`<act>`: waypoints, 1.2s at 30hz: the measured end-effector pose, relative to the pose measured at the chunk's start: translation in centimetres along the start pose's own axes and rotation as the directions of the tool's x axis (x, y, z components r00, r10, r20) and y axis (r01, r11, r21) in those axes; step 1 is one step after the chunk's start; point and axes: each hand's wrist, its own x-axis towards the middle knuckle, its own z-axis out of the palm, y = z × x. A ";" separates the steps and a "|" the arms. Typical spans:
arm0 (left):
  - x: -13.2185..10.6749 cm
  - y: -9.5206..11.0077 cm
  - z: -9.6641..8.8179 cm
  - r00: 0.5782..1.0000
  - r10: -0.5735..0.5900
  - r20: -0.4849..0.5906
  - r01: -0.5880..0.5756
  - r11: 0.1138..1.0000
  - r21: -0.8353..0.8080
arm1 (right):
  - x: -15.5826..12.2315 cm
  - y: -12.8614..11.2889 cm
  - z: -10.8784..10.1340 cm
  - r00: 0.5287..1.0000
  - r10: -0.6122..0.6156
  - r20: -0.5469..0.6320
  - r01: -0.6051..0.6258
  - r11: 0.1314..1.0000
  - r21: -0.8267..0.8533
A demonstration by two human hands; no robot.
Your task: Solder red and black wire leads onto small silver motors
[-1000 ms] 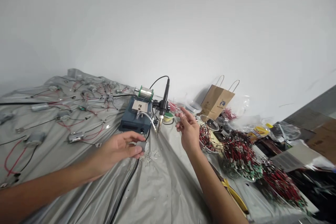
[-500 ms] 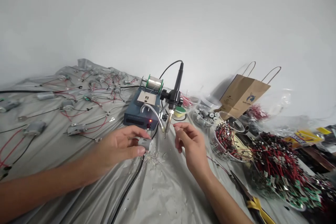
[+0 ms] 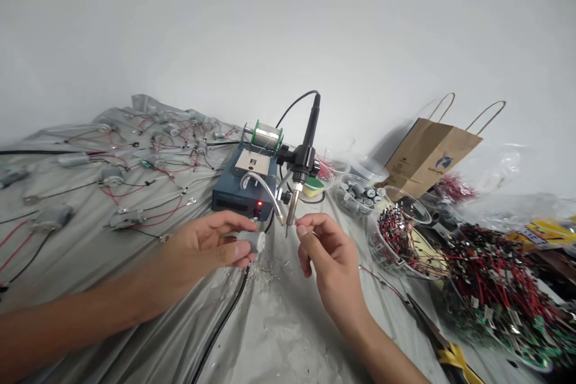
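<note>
Motor (image 3: 254,241), small, grey and cylindrical, is clamped in the left grip (image 3: 202,252) with the thumb on its near side and the fingertips on its far side. Its free end protrudes to the right, just above the grey sheet (image 3: 279,336) that covers the tabletop. The right grip (image 3: 333,264) is pinched closed, thumb against forefinger; whatever it pinches is too thin to identify. The pinch point sits just beside the tip of the soldering iron (image 3: 300,171), which hangs tip-down in a black clamp on the blue soldering station (image 3: 240,186). The motor lies just left of and slightly below that tip, near the right grip but apart from it. A solder spool (image 3: 266,132) stands at the rear of the station. Wired motors (image 3: 126,216) with red and black leads are spread over the sheet to the left. To the right stand a clear tub of wires (image 3: 398,231), a brown paper bag (image 3: 432,156) and yellow-handled pliers (image 3: 454,355).
</note>
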 end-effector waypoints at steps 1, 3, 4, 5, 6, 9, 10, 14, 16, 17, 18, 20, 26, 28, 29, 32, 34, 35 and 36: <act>0.0 0.0 0.0 1.000 0.003 -0.001 -0.003 1.000 -0.007 | -0.1 0.0 0.1 1.000 0.002 0.018 -0.002 1.000 0.004; 0.1 0.1 0.0 1.000 0.005 -0.007 -0.006 0.999 -0.036 | -0.2 0.2 0.2 0.999 -0.003 0.050 0.002 1.000 0.024; 0.1 0.1 0.1 1.000 0.001 -0.014 -0.002 0.998 -0.056 | -0.3 0.3 0.3 0.998 -0.004 0.063 0.002 0.999 0.038; 0.2 0.2 0.1 1.000 -0.015 -0.025 0.013 0.997 -0.080 | -0.3 0.4 0.4 0.997 -0.003 0.075 -0.001 0.999 0.055; 0.3 0.3 0.2 0.999 -0.041 -0.036 0.037 0.994 -0.106 | -0.3 0.5 0.4 0.996 0.003 0.088 -0.009 0.997 0.072; 0.3 0.7 0.4 0.988 -0.144 -0.059 0.132 0.977 -0.169 | -0.4 0.5 0.5 0.993 0.033 0.112 -0.044 0.994 0.099; 0.3 0.8 0.4 0.984 -0.168 -0.054 0.156 0.971 -0.179 | -0.5 0.4 0.5 0.993 0.041 0.112 -0.052 0.994 0.099; 0.2 0.9 0.4 0.992 -0.120 0.022 0.122 0.986 -0.116 | -0.4 0.1 0.4 0.994 0.067 0.086 -0.073 0.995 0.074; 0.3 0.7 0.3 0.998 -0.049 0.040 0.052 0.996 -0.066 | -0.3 0.0 0.2 0.994 0.075 0.075 -0.079 0.995 0.055; 0.4 0.5 0.2 0.999 -0.020 0.041 0.022 0.999 -0.047 | -0.2 -0.1 0.2 0.995 0.074 0.068 -0.077 0.996 0.043; 0.4 0.4 0.1 0.999 0.004 0.038 -0.003 1.000 -0.031 | -0.2 -0.1 0.1 0.996 0.070 0.056 -0.072 0.997 0.031; 0.5 0.2 0.1 0.999 0.024 0.032 -0.024 1.000 -0.002 | 0.0 -0.2 0.1 0.998 0.057 0.018 -0.057 0.998 0.014; 0.1 0.2 0.9 0.999 0.036 -0.021 -0.035 0.999 0.034 | 0.1 -0.3 0.0 0.997 0.047 -0.067 -0.045 0.999 0.028; -0.1 0.4 1.3 0.999 0.028 -0.016 -0.027 0.999 0.026 | 0.0 -0.4 0.0 0.996 0.054 -0.073 -0.051 0.998 0.041; -0.2 0.5 1.5 1.000 0.023 -0.010 -0.023 1.000 0.022 | -0.1 -0.4 0.1 0.996 0.057 -0.071 -0.054 0.998 0.044; -0.3 0.8 1.8 1.000 0.019 -0.014 -0.018 0.999 0.027 | -0.3 -0.4 0.3 0.996 0.052 -0.066 -0.050 0.998 0.043; -0.3 0.9 1.8 0.999 0.037 -0.025 -0.036 0.999 0.031 | -0.4 -0.4 0.5 0.997 0.047 -0.065 -0.044 0.998 0.041; -0.3 0.9 1.8 0.999 0.046 -0.028 -0.045 0.998 0.032 | -0.5 -0.4 0.5 0.997 0.043 -0.065 -0.040 0.998 0.042; -0.2 0.9 1.8 0.998 0.055 -0.030 -0.054 0.998 0.032 | -0.5 -0.3 0.5 0.997 0.039 -0.067 -0.036 0.998 0.044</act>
